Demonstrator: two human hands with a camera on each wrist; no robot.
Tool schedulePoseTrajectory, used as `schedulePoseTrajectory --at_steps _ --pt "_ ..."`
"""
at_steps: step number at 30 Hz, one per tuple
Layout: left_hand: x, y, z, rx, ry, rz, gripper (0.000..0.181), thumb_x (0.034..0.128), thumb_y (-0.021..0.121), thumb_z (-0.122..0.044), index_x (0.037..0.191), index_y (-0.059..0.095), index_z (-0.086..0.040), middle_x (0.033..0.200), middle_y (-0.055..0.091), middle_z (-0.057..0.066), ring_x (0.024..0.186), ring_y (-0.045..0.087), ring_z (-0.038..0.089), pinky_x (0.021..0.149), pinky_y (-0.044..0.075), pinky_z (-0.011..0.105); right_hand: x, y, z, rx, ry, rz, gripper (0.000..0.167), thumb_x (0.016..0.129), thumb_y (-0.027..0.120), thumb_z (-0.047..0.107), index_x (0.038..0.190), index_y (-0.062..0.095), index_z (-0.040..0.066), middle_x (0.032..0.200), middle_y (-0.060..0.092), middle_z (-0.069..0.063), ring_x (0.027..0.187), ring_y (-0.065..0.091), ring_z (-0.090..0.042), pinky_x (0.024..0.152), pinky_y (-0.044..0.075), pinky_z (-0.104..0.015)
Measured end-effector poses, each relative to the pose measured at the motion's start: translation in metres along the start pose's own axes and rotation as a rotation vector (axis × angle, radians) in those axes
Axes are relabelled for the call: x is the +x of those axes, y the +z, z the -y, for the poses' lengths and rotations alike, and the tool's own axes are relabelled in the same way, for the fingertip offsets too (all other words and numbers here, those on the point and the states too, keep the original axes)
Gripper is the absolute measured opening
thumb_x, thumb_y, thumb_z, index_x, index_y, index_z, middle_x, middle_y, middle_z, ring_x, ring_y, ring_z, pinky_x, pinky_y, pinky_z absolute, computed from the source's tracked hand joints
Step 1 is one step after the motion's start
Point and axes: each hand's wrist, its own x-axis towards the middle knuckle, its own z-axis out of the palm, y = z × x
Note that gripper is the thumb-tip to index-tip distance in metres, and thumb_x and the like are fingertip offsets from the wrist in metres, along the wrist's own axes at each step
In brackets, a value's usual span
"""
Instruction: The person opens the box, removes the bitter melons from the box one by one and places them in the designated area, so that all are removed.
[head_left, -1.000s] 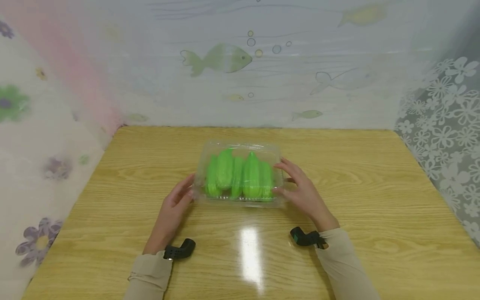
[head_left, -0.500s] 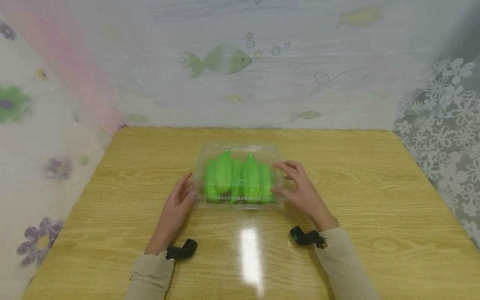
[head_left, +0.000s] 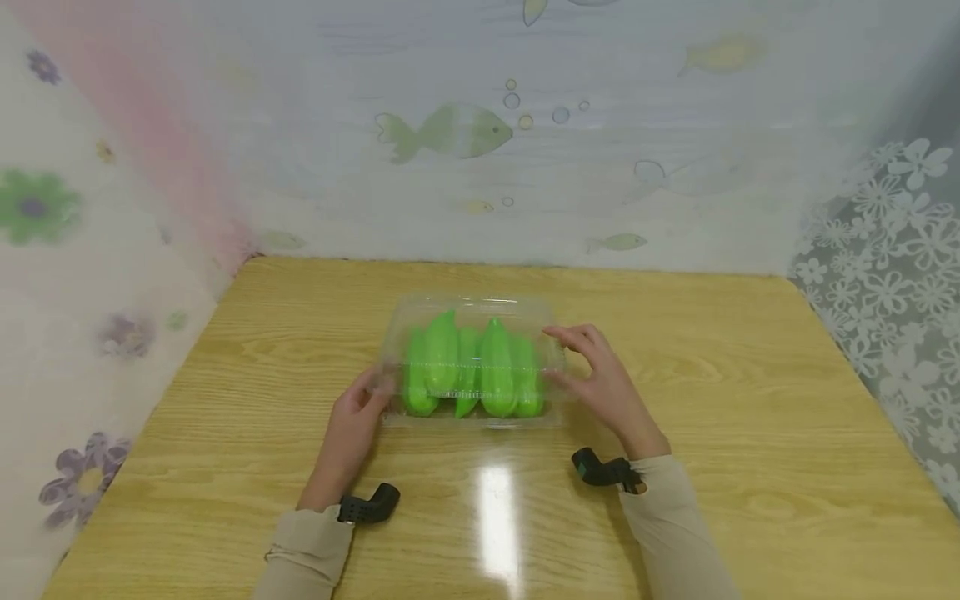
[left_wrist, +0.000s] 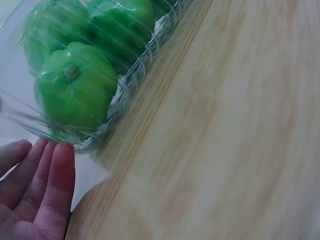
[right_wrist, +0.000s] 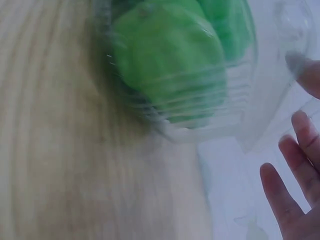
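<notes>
A clear plastic container (head_left: 472, 422) lies on the table with several green, ribbed, vegetable-like pieces (head_left: 497, 367) inside. Its lid (head_left: 468, 304) sits over them, the lid's front edge a little above and behind the base's front edge. At the left side my left hand (head_left: 351, 429) holds the container by its edge; the left wrist view has the fingertips (left_wrist: 62, 152) at a corner. On the right, my right hand (head_left: 611, 392) spans the lid's side between thumb and fingers. The right wrist view shows its thumb at the clear rim and the other fingers spread apart.
The wooden table (head_left: 712, 375) runs back to a pale wall covering (head_left: 337, 192) with fish drawings. A flowered covering (head_left: 885, 275) borders the right side. Black devices (head_left: 371, 504) are strapped at both wrists.
The container has shifted slightly toward me and to the left. The gap between the lid's front edge and the base's front edge has widened. The hands have stayed at its sides.
</notes>
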Motion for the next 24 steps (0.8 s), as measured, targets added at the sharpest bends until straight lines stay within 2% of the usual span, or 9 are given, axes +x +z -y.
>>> schedulePoseTrajectory --at_steps 3,7,9,12,15,17,24 --pt "0.001 0.001 0.001 -0.007 0.006 0.007 0.047 0.0889 0.046 -0.048 0.131 0.043 -0.026 0.128 0.046 -0.001 0.108 0.047 0.015 0.088 0.038 0.036 0.003 -0.003 -0.002 -0.003 -0.023 -0.027 0.055 0.079 0.069 0.019 0.129 0.047 0.019 0.105 0.048 0.000 0.100 0.046 -0.024 0.087 0.036 -0.045" --pt "0.002 0.001 0.001 -0.027 0.027 0.019 0.048 0.0912 0.045 -0.042 0.136 0.033 -0.029 0.121 0.050 0.002 0.102 0.051 0.016 0.083 0.041 0.035 0.008 -0.005 -0.003 0.039 0.005 -0.069 0.059 0.079 0.068 0.013 0.132 0.042 0.017 0.100 0.050 -0.002 0.102 0.048 -0.020 0.092 0.036 -0.040" --pt "0.002 0.001 0.001 -0.035 0.030 0.020 0.049 0.0919 0.045 -0.040 0.137 0.030 -0.030 0.116 0.053 0.003 0.099 0.052 0.016 0.080 0.042 0.034 0.009 -0.006 0.000 0.082 0.038 -0.082 0.054 0.080 0.067 0.013 0.128 0.043 0.013 0.102 0.051 -0.006 0.103 0.048 -0.021 0.093 0.034 -0.040" --pt "0.001 0.001 -0.001 -0.024 0.031 0.016 0.048 0.0923 0.044 -0.039 0.137 0.029 -0.030 0.114 0.054 0.004 0.098 0.052 0.016 0.079 0.042 0.033 0.010 -0.009 0.012 0.122 0.073 -0.087 0.037 0.081 0.066 0.010 0.113 0.048 0.005 0.105 0.052 -0.012 0.104 0.048 -0.026 0.093 0.034 -0.044" --pt "0.001 0.001 -0.004 -0.049 0.039 0.035 0.047 0.0932 0.043 -0.039 0.138 0.029 -0.030 0.126 0.047 0.001 0.106 0.048 0.014 0.083 0.041 0.031 0.011 -0.013 0.025 0.130 0.058 -0.075 0.022 0.080 0.065 0.005 0.095 0.050 0.000 0.105 0.053 -0.016 0.102 0.049 -0.029 0.091 0.034 -0.045" --pt "-0.001 0.000 -0.009 -0.071 0.032 0.041 0.047 0.0930 0.043 -0.038 0.138 0.029 -0.029 0.130 0.042 -0.001 0.110 0.045 0.014 0.084 0.040 0.030 0.012 -0.015 0.029 0.110 0.023 -0.069 0.016 0.080 0.064 0.002 0.089 0.051 -0.001 0.103 0.054 -0.018 0.100 0.050 -0.029 0.090 0.035 -0.045" --pt "-0.005 0.002 -0.028 -0.011 0.039 0.032 0.049 0.0894 0.054 -0.030 0.135 0.036 -0.022 0.113 0.050 0.007 0.094 0.052 0.022 0.074 0.045 0.034 0.016 -0.019 0.026 0.089 -0.063 -0.074 0.008 0.081 0.058 -0.008 0.084 0.054 -0.002 0.101 0.054 -0.019 0.098 0.050 -0.022 0.087 0.039 -0.037"
